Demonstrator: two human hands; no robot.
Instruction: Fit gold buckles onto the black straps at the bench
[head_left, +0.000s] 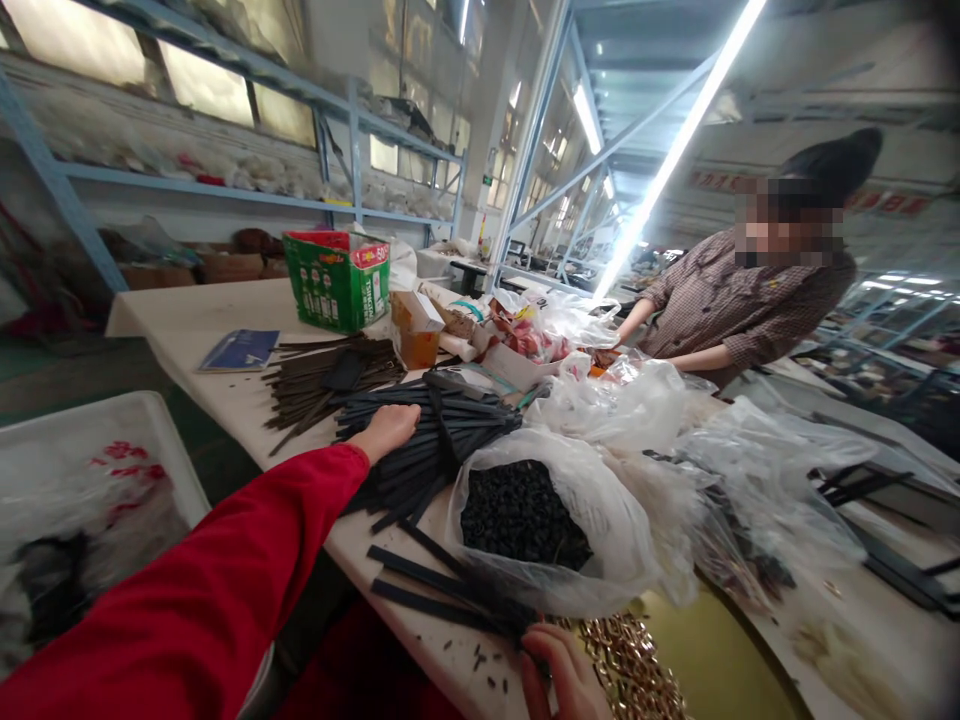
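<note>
My left hand (pixel 391 428), in a red sleeve, reaches over a pile of flat black strips (pixel 480 420) and its fingers are closed against them. Whatever lies inside those fingers is hidden. At the bottom edge, my right hand (pixel 566 668) has its fingers curled, close to the ends of a few loose black strips (pixel 427 600); what it grips cannot be made out. Between the hands sits an open clear plastic bag (pixel 622 540) full of small black pieces (pixel 517 515). Beside my right hand, many small gold-coloured metal parts (pixel 634 665) lie on a yellowish tray (pixel 712 640).
Across the table a co-worker (pixel 742 300) has both hands among plastic bags (pixel 570 320). A green carton (pixel 337 285), a small orange-and-white box (pixel 416 330) and a blue booklet (pixel 238 350) stand or lie farther back. To the left is a white bin (pixel 161 430).
</note>
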